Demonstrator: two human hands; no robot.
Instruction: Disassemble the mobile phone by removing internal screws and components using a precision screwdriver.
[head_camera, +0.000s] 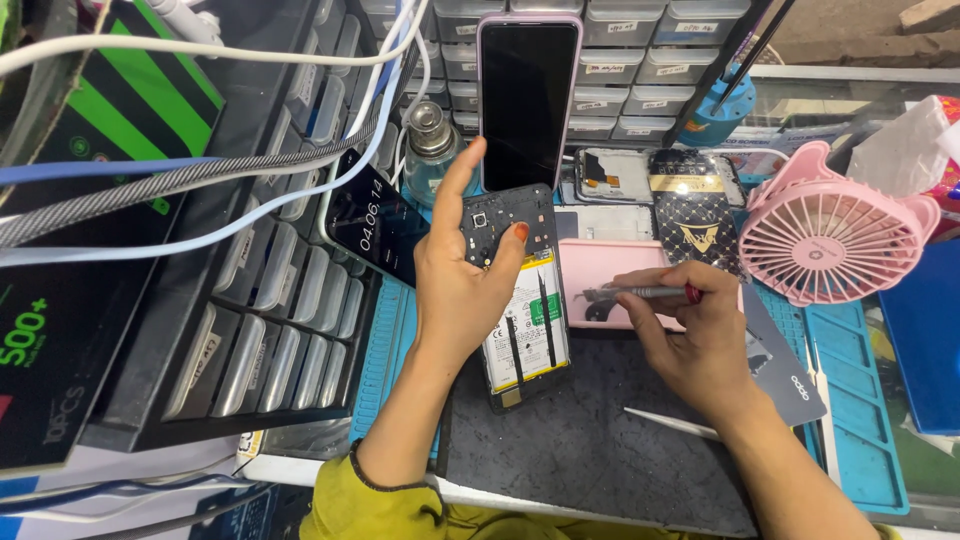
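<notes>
Head view looks down on a repair bench, with both hands near the middle of the frame. Left hand (462, 280) grips an opened phone (520, 295) by its left edge: the thumb presses the upper board, the forefinger points up toward the top of the frame, and the remaining fingers go behind the phone, out of sight. This phone stands tilted at the centre, its lower end resting on the dark mat (590, 440). Its back cover is already off, so the battery and dark circuit board show; the board appears still in place, and I cannot tell which screws are out.

Right hand (690, 335), just right of centre, pinches a slim metal tool (630, 293) between thumb and curled fingers. Its tip points left and sits over a pink tray (600, 262), just beside the phone but not touching it.

A second phone with a dark screen (528, 100) stands upright at the top centre, and a third with a lit screen (375, 222) leans at the centre left against drawer boxes (270, 320). A pink fan (825, 240) stands at the right, and a glass bottle (432, 150) above the left hand.
</notes>
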